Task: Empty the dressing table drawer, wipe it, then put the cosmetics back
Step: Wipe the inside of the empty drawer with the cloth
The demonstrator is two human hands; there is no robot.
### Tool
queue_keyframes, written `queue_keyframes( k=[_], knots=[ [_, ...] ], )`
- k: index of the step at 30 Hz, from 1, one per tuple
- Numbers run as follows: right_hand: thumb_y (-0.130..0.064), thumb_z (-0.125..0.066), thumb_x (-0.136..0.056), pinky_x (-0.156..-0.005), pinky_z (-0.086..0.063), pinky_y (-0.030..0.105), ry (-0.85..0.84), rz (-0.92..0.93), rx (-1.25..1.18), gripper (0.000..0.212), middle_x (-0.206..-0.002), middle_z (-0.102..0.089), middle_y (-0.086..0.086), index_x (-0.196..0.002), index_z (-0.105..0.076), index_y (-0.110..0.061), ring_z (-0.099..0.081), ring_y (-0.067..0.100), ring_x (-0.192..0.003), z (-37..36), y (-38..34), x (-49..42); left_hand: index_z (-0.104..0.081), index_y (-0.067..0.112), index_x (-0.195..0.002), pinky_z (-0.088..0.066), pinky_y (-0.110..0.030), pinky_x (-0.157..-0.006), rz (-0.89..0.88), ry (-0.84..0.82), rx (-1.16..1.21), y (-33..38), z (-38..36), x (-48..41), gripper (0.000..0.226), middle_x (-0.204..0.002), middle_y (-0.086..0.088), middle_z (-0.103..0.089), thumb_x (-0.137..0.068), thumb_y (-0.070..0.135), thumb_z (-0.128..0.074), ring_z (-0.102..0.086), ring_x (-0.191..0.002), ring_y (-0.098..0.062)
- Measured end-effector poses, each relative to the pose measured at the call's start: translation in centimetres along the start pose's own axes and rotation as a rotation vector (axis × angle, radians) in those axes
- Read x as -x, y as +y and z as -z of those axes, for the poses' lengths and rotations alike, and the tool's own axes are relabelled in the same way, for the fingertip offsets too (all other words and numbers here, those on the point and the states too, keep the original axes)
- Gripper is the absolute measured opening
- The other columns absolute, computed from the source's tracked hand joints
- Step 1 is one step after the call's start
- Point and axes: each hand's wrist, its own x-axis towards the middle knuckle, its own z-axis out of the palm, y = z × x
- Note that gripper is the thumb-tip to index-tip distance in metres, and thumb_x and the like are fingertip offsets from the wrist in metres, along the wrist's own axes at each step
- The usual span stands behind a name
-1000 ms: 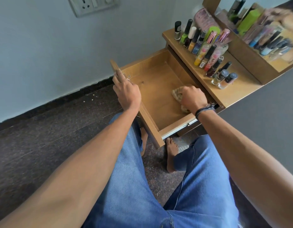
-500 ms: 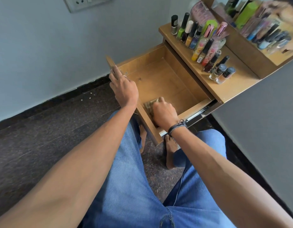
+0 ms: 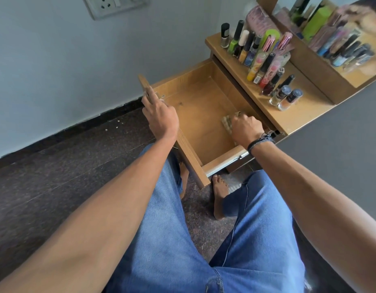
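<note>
The wooden drawer (image 3: 195, 85) is pulled out of the dressing table and holds nothing but a cloth. My left hand (image 3: 160, 117) grips the drawer's front panel at its top edge. My right hand (image 3: 245, 129) is inside the drawer near its right side, fingers curled over a beige cloth (image 3: 227, 123) pressed on the drawer floor. Several cosmetics bottles (image 3: 265, 60) stand in rows on the table top (image 3: 299, 117), to the right of the drawer.
A mirror (image 3: 339, 32) leans at the back of the table and reflects the bottles. A wall socket (image 3: 115, 5) is high on the pale wall. My jeans-clad legs and bare feet (image 3: 219, 197) are below the drawer on the dark stone floor.
My right hand has swept the cloth from the drawer's near left corner back to the right side. The left hand has stayed on the front panel.
</note>
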Motion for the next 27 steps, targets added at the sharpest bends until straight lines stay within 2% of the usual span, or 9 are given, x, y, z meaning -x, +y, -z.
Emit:
queue_keyframes(
  k=[4,8,13,16,18,22,27],
  knots=[
    [-0.019,-0.048,-0.105,-0.090,-0.054,0.043,-0.045,-0.017,-0.015,0.037,-0.135,-0.053,0.021,-0.141,-0.047,-0.008,-0.058,0.037,-0.123,-0.6,-1.9,0.3,-0.028,0.013,-0.157,-0.047,-0.035,-0.091,-0.006,0.001,-0.009,-0.1,0.0,0.0,0.055,-0.155,-0.008,-0.035,-0.103,0.010,-0.037,-0.048,-0.124,-0.028],
    [-0.016,-0.043,-0.106,-0.086,-0.056,0.039,-0.050,0.039,-0.031,0.038,-0.130,-0.051,0.023,-0.142,-0.044,-0.005,-0.061,0.035,-0.116,-1.0,-4.5,1.5,-0.027,0.014,-0.157,-0.046,-0.034,-0.093,-0.011,0.000,-0.021,-0.1,-0.1,-0.1,0.055,-0.157,-0.007,-0.033,-0.103,0.010,-0.037,-0.047,-0.126,-0.027],
    [-0.006,-0.050,-0.100,-0.079,-0.058,0.035,-0.056,0.167,-0.172,0.038,-0.127,-0.052,0.018,-0.139,-0.049,-0.005,-0.065,0.035,-0.105,-2.0,-6.9,3.7,-0.027,0.015,-0.157,-0.046,-0.036,-0.093,-0.005,0.000,-0.020,0.0,0.0,0.0,0.054,-0.157,-0.006,-0.034,-0.104,0.012,-0.036,-0.046,-0.127,-0.027],
    [-0.003,-0.059,-0.095,-0.076,-0.061,0.034,-0.048,0.159,-0.214,0.041,-0.130,-0.056,0.013,-0.135,-0.058,-0.013,-0.069,0.032,-0.097,-1.7,-5.6,3.4,-0.027,0.014,-0.157,-0.046,-0.036,-0.093,-0.014,-0.005,-0.010,-0.1,0.0,0.0,0.054,-0.156,-0.007,-0.034,-0.104,0.012,-0.036,-0.046,-0.127,-0.028],
    [-0.001,-0.057,-0.096,-0.072,-0.059,0.030,-0.013,0.131,-0.188,0.038,-0.135,-0.058,0.014,-0.132,-0.062,-0.015,-0.071,0.031,-0.096,-1.1,-3.7,2.3,-0.027,0.014,-0.157,-0.045,-0.035,-0.093,-0.011,-0.006,-0.007,-0.1,0.0,0.0,0.054,-0.157,-0.007,-0.033,-0.104,0.012,-0.036,-0.045,-0.127,-0.028],
    [-0.006,-0.053,-0.100,-0.085,-0.061,0.043,0.051,0.066,-0.166,0.027,-0.119,-0.068,0.016,-0.122,-0.068,-0.014,-0.071,0.033,-0.098,0.4,0.8,0.4,-0.028,0.013,-0.156,-0.043,-0.033,-0.094,-0.010,-0.001,0.002,0.1,0.1,0.1,0.054,-0.156,-0.009,-0.034,-0.103,0.010,-0.036,-0.046,-0.126,-0.029],
    [0.004,-0.045,-0.096,-0.083,-0.060,0.048,0.111,0.045,-0.136,0.029,-0.111,-0.068,0.019,-0.115,-0.065,-0.006,-0.069,0.040,-0.100,-0.4,0.5,-0.2,-0.029,0.013,-0.156,-0.044,-0.036,-0.094,-0.014,-0.005,0.015,-0.1,0.0,0.0,0.053,-0.155,-0.009,-0.035,-0.103,0.011,-0.036,-0.047,-0.124,-0.030]
  ],
)
